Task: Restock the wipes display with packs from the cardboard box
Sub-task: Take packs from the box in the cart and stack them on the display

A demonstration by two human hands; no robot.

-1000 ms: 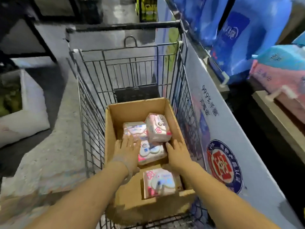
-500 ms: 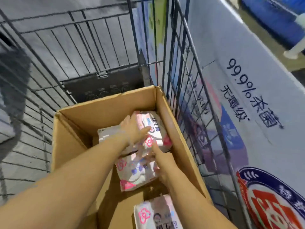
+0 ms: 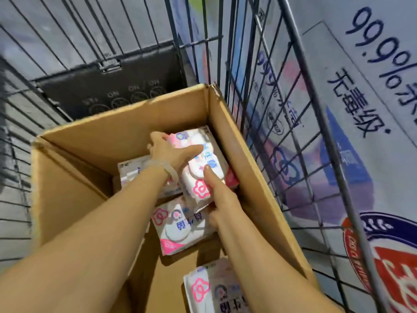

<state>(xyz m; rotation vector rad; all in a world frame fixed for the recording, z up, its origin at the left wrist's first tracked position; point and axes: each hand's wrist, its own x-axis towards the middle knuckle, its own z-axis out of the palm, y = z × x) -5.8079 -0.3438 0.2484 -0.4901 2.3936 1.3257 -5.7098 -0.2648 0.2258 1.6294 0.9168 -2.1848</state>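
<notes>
An open cardboard box point(image 3: 228, 123) sits inside a wire shopping cart point(image 3: 293, 86). Several pink-and-white wipes packs lie in it. My left hand point(image 3: 171, 152) grips the far end of the top wipes pack point(image 3: 203, 175), which tilts against the box's right wall. My right hand point(image 3: 216, 195) holds the same pack's near edge, thumb on top, fingers underneath. A second pack point(image 3: 178, 227) lies flat below it, a third pack point(image 3: 130, 175) sits partly hidden under my left wrist, and another pack point(image 3: 209, 290) rests near the box's front.
A white display panel point(image 3: 372, 109) with blue print and a red-and-blue badge stands close along the cart's right side. A dark plastic flap point(image 3: 108, 91) closes the cart's far end. Grey floor shows through the wires on the left.
The view has dropped closer into the box. Both hands moved from the pack in the middle to the tilted top pack and closed on its two ends.
</notes>
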